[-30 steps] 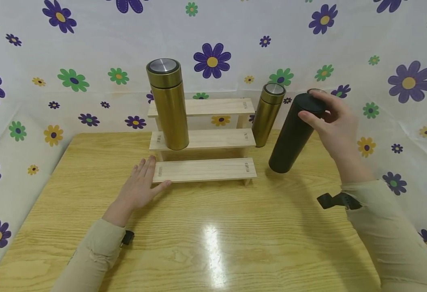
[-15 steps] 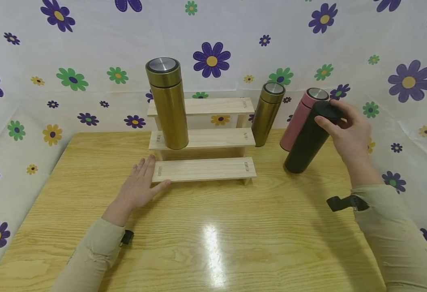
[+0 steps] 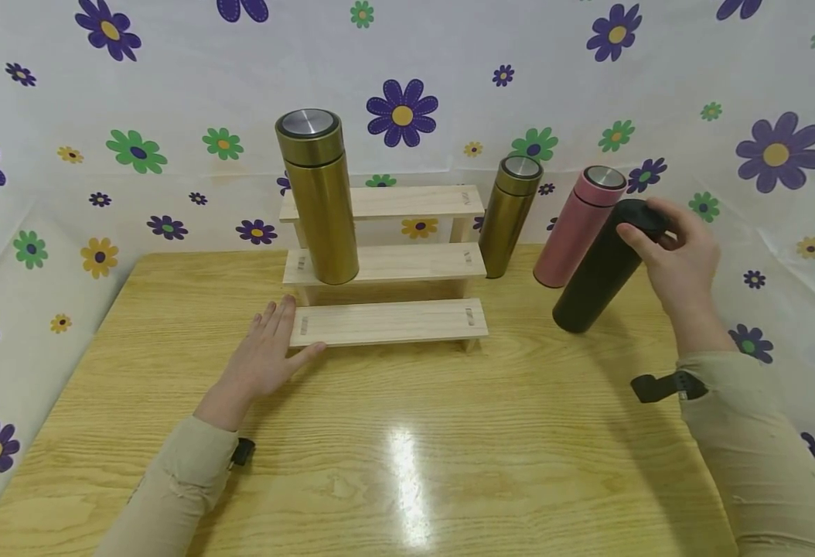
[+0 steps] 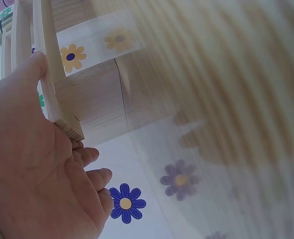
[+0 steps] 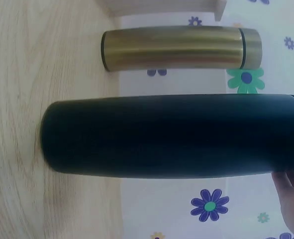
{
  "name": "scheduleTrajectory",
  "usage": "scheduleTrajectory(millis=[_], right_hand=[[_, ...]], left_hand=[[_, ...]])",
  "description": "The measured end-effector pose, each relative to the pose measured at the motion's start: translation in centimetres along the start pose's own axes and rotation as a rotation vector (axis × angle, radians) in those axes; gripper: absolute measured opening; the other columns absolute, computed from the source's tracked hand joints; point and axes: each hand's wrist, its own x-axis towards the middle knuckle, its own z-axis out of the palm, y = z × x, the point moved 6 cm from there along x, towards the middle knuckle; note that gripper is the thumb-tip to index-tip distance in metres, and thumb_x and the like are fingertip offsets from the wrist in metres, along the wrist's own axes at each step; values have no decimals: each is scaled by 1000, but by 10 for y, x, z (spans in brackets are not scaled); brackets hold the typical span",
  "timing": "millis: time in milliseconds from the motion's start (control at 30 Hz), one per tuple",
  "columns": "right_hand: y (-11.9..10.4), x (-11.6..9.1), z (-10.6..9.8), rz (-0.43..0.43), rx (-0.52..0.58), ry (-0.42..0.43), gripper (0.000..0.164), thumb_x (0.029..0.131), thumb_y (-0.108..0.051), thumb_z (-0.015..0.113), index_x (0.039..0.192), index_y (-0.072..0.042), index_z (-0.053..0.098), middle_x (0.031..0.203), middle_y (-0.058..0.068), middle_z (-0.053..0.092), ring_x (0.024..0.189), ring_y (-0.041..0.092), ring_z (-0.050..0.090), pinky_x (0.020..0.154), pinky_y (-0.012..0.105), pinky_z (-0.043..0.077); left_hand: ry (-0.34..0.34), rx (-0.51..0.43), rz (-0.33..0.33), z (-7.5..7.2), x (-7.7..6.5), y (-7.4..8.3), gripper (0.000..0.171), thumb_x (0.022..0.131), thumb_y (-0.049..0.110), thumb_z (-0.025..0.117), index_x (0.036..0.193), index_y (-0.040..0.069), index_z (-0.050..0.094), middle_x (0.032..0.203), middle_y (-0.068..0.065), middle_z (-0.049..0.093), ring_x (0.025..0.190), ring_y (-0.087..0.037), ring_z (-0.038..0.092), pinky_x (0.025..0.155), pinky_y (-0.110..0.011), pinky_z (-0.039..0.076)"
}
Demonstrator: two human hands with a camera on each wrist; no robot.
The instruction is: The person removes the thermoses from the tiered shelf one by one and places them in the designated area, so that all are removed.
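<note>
My right hand (image 3: 682, 259) grips a black thermos flask (image 3: 605, 271) by its top, thumb on the near side of the lid. In the right wrist view the black flask (image 5: 171, 137) fills the middle, its base close to the table. My left hand (image 3: 261, 348) lies with straight fingers against the left end of the lowest step of a pale wooden three-step rack (image 3: 387, 323). In the left wrist view the thumb of that hand (image 4: 42, 164) rests along the step's front edge. A tall gold thermos flask (image 3: 320, 209) stands upright on the rack's middle step.
Right of the rack stands a smaller gold thermos flask (image 3: 509, 220). A pink thermos flask (image 3: 574, 232) stands behind the black one, partly overlapped by it. A flowered cloth (image 3: 240, 70) hangs behind and beside the wooden table (image 3: 310, 456).
My right hand has carried the black flask to the right and slightly lower, bringing the pink flask into sight. The left hand has stayed against the rack.
</note>
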Motion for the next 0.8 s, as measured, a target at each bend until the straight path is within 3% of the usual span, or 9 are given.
scheduleTrajectory(millis=[267,800], right_hand=[[7,-1,-4,-4,22,-29,51,80,-15,78,129,-17,62,126,-3,55,111,7,52,98,19,43],[17,-6,1,-81,1,-14,56,81,-17,78,133,-18,57,126,-6,51,116,9,50,99,21,43]], left_hand=[[-10,-1,-2,1,1,0,98,93,68,32,151,-1,-6,158,-19,-1,143,-39,2,116,-50,2],[-8,6,1,1,1,0,98,93,67,33,151,-2,-6,158,-21,0,143,-40,2,116,-51,2]])
